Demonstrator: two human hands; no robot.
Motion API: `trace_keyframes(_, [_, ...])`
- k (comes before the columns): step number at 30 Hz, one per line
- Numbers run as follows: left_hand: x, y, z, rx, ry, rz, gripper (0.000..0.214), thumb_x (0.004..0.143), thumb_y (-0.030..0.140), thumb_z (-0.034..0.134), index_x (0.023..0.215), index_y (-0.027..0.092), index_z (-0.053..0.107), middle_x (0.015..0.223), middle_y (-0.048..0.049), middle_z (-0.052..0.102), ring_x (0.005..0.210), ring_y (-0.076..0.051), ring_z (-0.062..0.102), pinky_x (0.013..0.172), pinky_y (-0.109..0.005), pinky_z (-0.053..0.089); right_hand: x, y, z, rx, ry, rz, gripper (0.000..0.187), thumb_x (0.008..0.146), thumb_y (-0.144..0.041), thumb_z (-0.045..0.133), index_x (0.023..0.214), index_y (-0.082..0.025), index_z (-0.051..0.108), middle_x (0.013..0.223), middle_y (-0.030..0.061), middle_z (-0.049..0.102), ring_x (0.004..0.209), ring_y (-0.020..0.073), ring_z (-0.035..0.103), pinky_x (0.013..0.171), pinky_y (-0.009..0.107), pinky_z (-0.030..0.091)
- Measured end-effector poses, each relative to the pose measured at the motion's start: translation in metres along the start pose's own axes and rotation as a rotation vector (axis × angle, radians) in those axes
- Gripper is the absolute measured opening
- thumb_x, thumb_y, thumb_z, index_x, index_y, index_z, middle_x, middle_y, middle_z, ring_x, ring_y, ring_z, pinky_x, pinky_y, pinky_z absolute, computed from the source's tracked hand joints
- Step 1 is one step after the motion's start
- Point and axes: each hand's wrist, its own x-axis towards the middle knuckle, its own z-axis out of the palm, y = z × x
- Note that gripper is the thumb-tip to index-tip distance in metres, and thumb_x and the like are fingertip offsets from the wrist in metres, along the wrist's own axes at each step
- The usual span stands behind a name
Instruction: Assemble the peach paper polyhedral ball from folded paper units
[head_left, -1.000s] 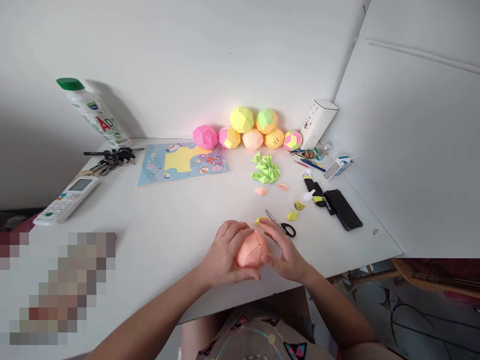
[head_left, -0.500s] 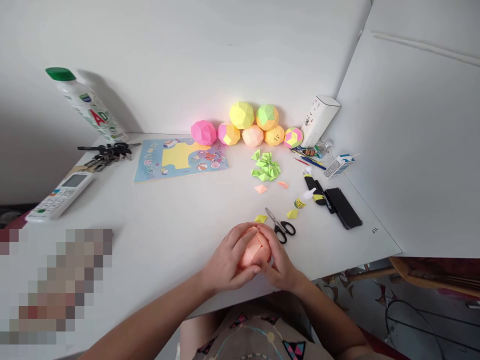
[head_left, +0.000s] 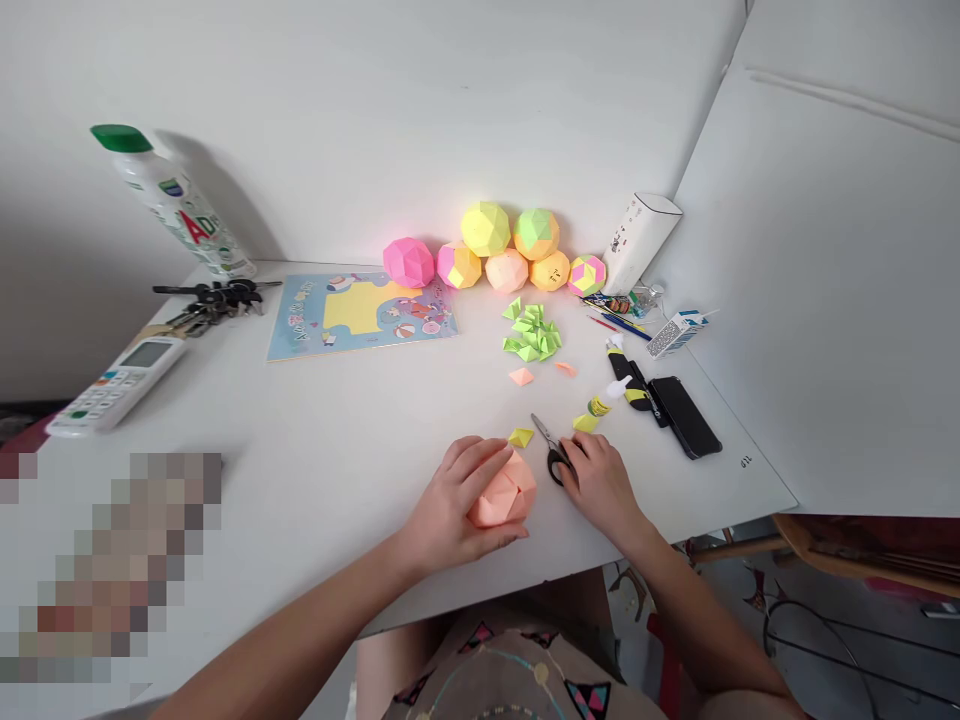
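My left hand (head_left: 448, 508) grips an orange faceted paper ball (head_left: 505, 493) and holds it down on the white table (head_left: 322, 450) near the front edge. My right hand (head_left: 604, 486) lies just right of the ball, off it, with its fingertips on the black handles of a small pair of scissors (head_left: 553, 455). The blades point away from me. A yellow folded paper piece (head_left: 520, 437) lies right behind the ball, and another yellow piece (head_left: 584, 423) sits beyond my right hand.
Several finished paper balls (head_left: 487, 250) line the wall, with a pile of green folded pieces (head_left: 532, 335) before them. A black phone (head_left: 684, 416), pens and a white box (head_left: 639, 243) stand right. A blue sheet (head_left: 360, 315), keys (head_left: 214, 298), remote (head_left: 112, 385) and bottle (head_left: 176, 205) lie left.
My right hand has let go of the orange ball and moved right onto the scissors' handles. My left hand keeps hold of the ball.
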Motion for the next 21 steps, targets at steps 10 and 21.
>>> trace_keyframes(10, [-0.002, 0.001, -0.003, -0.042, -0.089, -0.026, 0.056, 0.09, 0.044, 0.051, 0.14, 0.021, 0.038, 0.125, -0.018, 0.048, 0.109, -0.03, 0.059, 0.083, -0.045, 0.056, 0.013, -0.008, -0.014, -0.032, -0.211, 0.039, 0.021, 0.084, -0.001, 0.05, 0.088, -0.015, 0.065, 0.084, 0.0138, 0.068, 0.079, 0.0255, 0.061, 0.063, 0.032, 0.046])
trace_keyframes(21, [0.002, 0.003, -0.003, -0.005, -0.025, 0.004, 0.05, 0.088, 0.04, 0.055, 0.132, 0.018, 0.047, 0.123, -0.0186, 0.059, 0.11, -0.031, 0.06, 0.09, -0.048, 0.053, 0.003, 0.027, -0.07, 1.24, -0.591, -0.03, 0.07, 0.088, -0.07, 0.043, 0.136, -0.019, 0.047, 0.108, 0.0147, 0.062, 0.085, 0.0201, 0.064, 0.06, 0.033, 0.055])
